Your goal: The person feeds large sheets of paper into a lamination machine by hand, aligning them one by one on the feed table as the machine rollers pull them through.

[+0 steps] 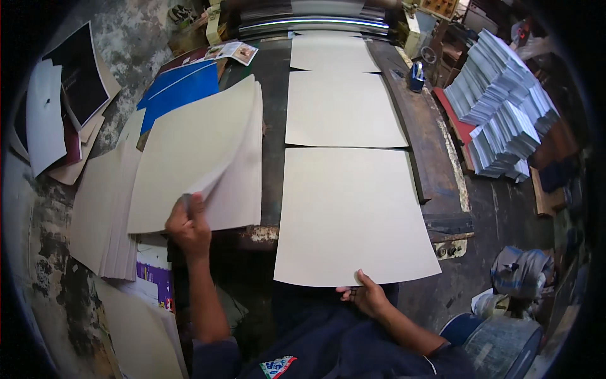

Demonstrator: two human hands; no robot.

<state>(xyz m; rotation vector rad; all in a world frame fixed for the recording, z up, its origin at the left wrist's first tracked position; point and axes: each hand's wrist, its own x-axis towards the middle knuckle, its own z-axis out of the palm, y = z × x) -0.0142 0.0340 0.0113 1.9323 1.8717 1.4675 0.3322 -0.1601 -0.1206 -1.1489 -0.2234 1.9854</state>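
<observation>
Floor (495, 218) with blue drum (504, 346), contents unclear, right hand (368, 295) on pale sheet (353, 218)

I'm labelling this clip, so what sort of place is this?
Probably a print or paper-finishing workshop: a metal roller heads the machine bed, cream sheets line up toward it, and paper stacks stand at right.

Part of your right hand (371, 299) is hidden under the nearest sheet (353, 218). How many sheets (192, 151) your left hand (190, 230) pinches, you cannot tell. The lower edge crops your dark shirt (334, 344) and the lower-left paper stack (136, 325).
</observation>
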